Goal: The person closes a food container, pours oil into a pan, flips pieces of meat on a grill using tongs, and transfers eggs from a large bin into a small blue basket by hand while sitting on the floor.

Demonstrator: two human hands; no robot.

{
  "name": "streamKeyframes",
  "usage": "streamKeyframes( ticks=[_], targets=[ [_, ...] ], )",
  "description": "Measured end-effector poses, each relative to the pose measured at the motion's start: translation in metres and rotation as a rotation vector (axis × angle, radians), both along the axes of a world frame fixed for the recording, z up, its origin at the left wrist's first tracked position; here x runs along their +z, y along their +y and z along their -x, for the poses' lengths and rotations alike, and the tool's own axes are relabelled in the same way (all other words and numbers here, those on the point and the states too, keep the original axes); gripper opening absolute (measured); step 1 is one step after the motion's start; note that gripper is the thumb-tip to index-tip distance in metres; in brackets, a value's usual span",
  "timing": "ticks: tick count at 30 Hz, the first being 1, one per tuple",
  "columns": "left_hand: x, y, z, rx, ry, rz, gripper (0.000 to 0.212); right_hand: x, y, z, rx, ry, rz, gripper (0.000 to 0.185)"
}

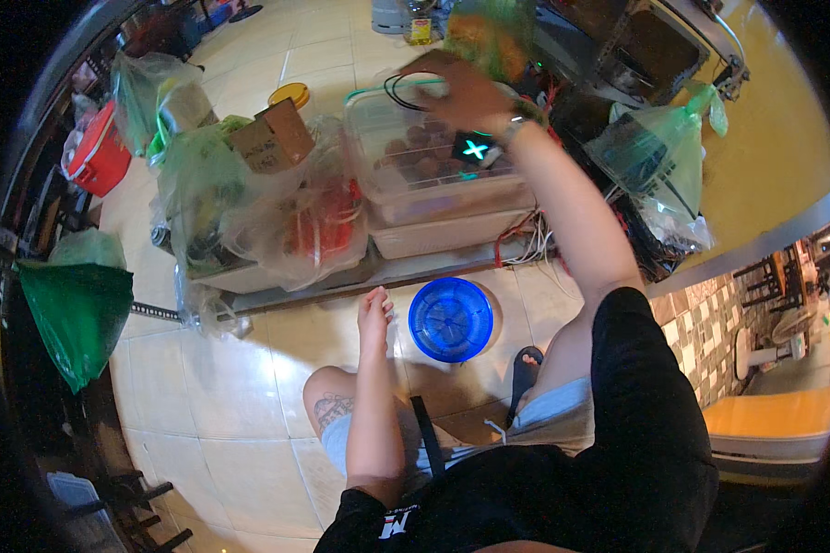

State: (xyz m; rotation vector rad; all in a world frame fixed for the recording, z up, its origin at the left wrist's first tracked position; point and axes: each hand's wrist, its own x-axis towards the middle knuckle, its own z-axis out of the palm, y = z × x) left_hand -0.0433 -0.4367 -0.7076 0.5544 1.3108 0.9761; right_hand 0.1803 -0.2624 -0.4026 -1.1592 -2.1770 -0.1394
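My right hand (460,90), blurred, reaches over a clear plastic container (380,176) with a green rim. A thin dark loop (395,95) shows at its fingers; whether they grip it cannot be made out. Several round brownish things (415,145) show through the container wall. A dark device with a glowing X-shaped light (475,148) appears below my right wrist. My left hand (375,319) hangs above the tiled floor, fingers loosely curled together, with nothing seen in them. Just right of it, a blue plastic basket (451,319) stands on the floor between my feet.
Left of the container are translucent plastic bags (204,186), a cardboard box (273,138) and a yellow-lidded tub (289,95). Wires (536,238) run by its right side. Green bags hang at left (76,318) and right (664,148). A red cooler (100,155) stands far left.
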Motion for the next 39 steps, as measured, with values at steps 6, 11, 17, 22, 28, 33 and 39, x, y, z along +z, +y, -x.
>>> streamKeyframes(
  ticks=[6, 11, 17, 22, 28, 33, 39],
  targets=[
    [-0.016, 0.0, -0.001, 0.027, 0.158, -0.206, 0.04, -0.019, -0.007, -0.145, -0.095, -0.298, 0.438, 0.053],
    [0.041, -0.007, -0.034, 0.152, 0.214, -0.613, 0.024, -0.035, -0.024, -0.132, -0.321, -0.318, 0.582, 0.065],
    [0.111, 0.002, -0.09, 0.001, 0.23, -0.806, 0.016, -0.117, 0.034, -0.207, -0.205, -0.409, 0.146, 0.066],
    [0.134, 0.014, -0.092, -0.033, 0.33, -0.859, 0.018, -0.06, -0.009, -0.141, -0.117, -0.383, 0.339, 0.062],
    [0.191, 0.053, -0.142, -0.032, 0.858, -1.146, 0.035, -0.057, -0.003, -0.152, -0.158, -0.391, 0.493, 0.06],
    [0.203, 0.103, -0.176, 0.092, 1.09, -1.251, 0.082, -0.08, -0.002, -0.169, -0.298, -0.359, 0.073, 0.057],
    [0.197, 0.119, -0.178, 0.055, 0.992, -1.209, 0.104, -0.063, -0.045, -0.157, -0.453, -0.152, -0.123, 0.045]
  ],
)
